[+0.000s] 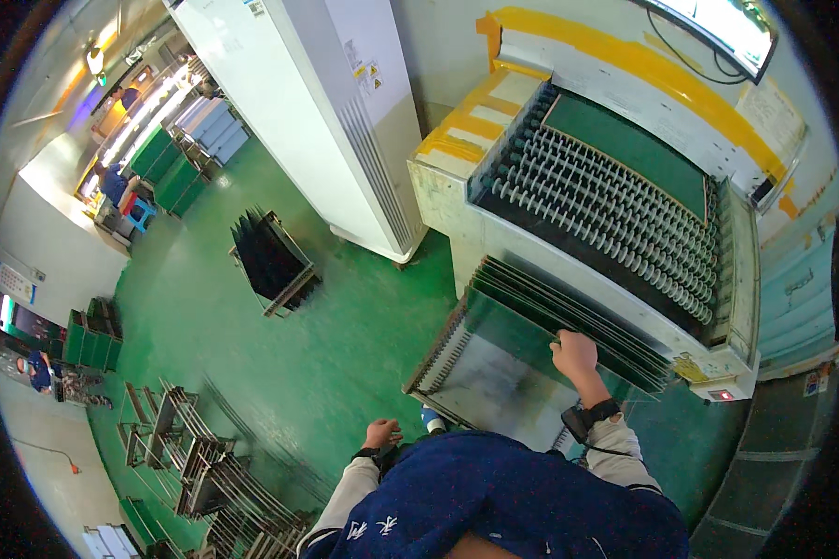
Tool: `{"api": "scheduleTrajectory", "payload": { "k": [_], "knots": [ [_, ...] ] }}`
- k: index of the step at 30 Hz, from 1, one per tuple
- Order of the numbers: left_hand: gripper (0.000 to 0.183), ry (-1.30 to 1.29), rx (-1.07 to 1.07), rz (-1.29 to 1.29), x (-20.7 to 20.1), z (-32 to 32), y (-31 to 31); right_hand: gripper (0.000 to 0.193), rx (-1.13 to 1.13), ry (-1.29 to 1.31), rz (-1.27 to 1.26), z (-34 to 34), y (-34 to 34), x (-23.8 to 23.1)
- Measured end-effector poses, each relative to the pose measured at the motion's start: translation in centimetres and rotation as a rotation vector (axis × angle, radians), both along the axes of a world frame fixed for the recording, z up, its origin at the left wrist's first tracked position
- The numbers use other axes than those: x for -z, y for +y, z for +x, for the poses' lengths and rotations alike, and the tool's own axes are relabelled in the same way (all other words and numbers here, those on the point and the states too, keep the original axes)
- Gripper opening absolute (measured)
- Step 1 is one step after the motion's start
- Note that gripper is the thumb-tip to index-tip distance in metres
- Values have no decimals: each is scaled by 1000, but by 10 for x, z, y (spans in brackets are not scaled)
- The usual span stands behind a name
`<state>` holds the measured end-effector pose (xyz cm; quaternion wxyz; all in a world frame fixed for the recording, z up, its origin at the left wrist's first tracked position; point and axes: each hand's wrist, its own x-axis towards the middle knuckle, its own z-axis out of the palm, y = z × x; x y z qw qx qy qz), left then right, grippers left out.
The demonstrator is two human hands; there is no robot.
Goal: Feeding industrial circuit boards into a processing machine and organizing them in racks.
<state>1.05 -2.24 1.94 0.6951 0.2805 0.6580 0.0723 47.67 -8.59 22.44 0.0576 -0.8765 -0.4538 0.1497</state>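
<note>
My right hand (576, 356) is closed at the upper edge of a thin green panel (511, 321), the nearest of several standing in a slotted rack (435, 359). The fingertips are hidden from above. Behind it, more dark panels (569, 312) stand upright, side by side with narrow gaps. The rack has toothed side rails and a pale grey base. My left hand (382, 434) hangs beside my body, left of the rack, its fingers loosely bent and apart with nothing in them.
A roller conveyor machine (606, 210) stands just beyond the rack, with a green board (625, 149) at its far side. A tall white cabinet (317, 102) is left of it. Another loaded rack (272, 261) and several metal frames (191, 447) stand on the green floor. Other people work far left.
</note>
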Motion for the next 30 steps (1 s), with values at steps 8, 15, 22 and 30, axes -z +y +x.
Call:
{"api": "scheduleTrajectory", "payload": {
  "k": [8,15,22,30],
  "knots": [
    [21,1,54,52,16,0,4,24,-14,4,17,4,6,-4],
    [19,-94,-29,-29,7,5,19,23,-55,55,34,2,-2,-33],
    [19,-48,50,-22,1,18,25,22,-7,-6,196,29,-24,-186],
    [17,-86,62,40,-3,36,29,32,721,721,1138,109,-107,-204]
  ]
}}
